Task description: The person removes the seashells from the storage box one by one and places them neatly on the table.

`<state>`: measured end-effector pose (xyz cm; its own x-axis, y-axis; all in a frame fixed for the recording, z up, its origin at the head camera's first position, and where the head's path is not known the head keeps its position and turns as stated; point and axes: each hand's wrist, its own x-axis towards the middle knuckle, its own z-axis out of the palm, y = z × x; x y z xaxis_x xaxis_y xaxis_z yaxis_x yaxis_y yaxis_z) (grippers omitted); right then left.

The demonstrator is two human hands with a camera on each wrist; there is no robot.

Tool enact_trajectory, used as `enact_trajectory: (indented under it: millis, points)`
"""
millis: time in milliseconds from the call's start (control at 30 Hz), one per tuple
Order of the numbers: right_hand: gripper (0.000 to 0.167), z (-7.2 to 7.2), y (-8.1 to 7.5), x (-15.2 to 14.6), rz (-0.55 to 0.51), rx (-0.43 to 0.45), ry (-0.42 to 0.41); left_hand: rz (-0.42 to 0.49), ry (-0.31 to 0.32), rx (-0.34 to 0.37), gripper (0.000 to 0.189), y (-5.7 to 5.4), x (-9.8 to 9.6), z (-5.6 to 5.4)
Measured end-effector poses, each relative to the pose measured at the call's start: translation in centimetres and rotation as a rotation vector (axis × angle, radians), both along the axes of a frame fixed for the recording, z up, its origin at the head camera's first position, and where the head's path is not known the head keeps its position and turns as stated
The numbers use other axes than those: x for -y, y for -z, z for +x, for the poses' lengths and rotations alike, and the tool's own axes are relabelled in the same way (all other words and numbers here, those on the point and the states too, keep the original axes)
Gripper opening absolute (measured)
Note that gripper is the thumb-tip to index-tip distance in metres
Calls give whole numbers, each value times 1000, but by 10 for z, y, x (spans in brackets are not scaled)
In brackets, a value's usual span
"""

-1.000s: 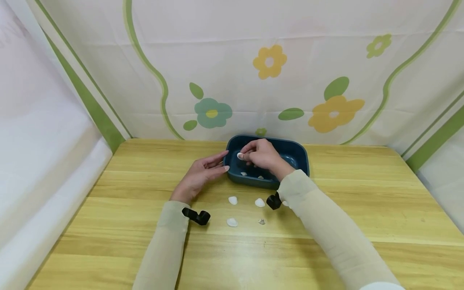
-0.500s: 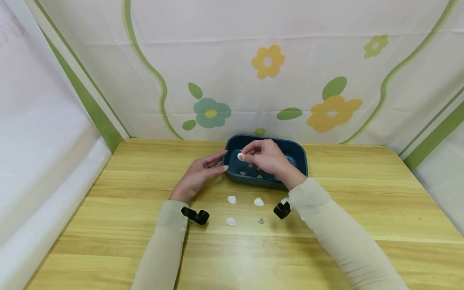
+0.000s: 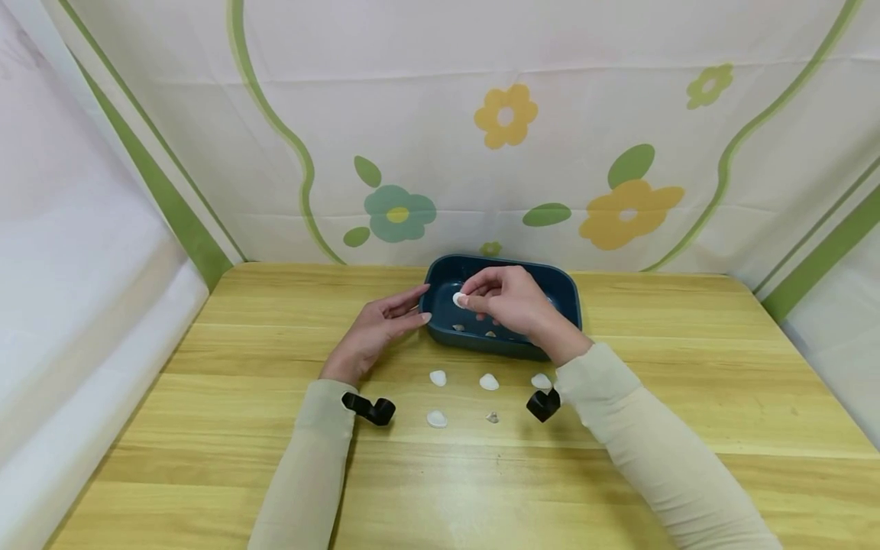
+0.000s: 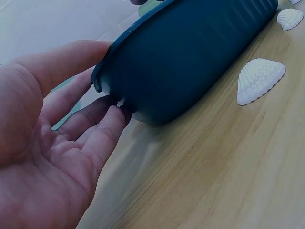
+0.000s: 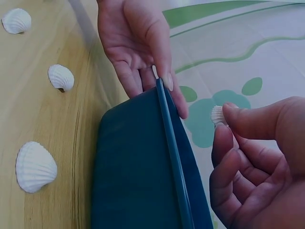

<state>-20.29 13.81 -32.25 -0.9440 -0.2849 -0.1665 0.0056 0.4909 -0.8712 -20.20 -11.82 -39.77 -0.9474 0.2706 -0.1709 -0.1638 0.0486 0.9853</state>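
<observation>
My right hand (image 3: 512, 302) pinches a small white seashell (image 5: 218, 115) between thumb and fingers, above the inside of a dark blue rectangular basin (image 3: 491, 345). My left hand (image 3: 371, 336) is at the basin's left end; in the left wrist view its thumb lies at the rim, with the other fingertips against the outer wall. Inside the basin lie a few small shells (image 3: 458, 328), partly dim. In front of it on the table are several loose shells: a white one (image 3: 438, 378), a middle one (image 3: 489, 381), a right one (image 3: 541, 380), a nearer one (image 3: 436, 418) and a small greyish one (image 3: 492, 417).
The wooden table (image 3: 241, 458) ends behind the basin at a white curtain (image 3: 440, 137) printed with flowers. Black camera mounts sit on both wrists, the left mount (image 3: 370, 409) and the right mount (image 3: 543, 405), the latter close by the right-hand shell.
My right hand has drawn slightly back to the right, still pinching the shell; its sleeve has uncovered the right-hand shell on the table. My left hand stays at the basin's end.
</observation>
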Motion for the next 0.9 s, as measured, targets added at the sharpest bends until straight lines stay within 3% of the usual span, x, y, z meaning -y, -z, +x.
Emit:
enact_trajectory:
  millis: [333, 900]
  points:
    - [22, 12, -3, -13, -11, -13, -28, -5, 9, -5, 58, 0, -1, 1]
    - [23, 50, 9, -46, -33, -5, -53, 0, 8, -11, 57, 1, 0, 2]
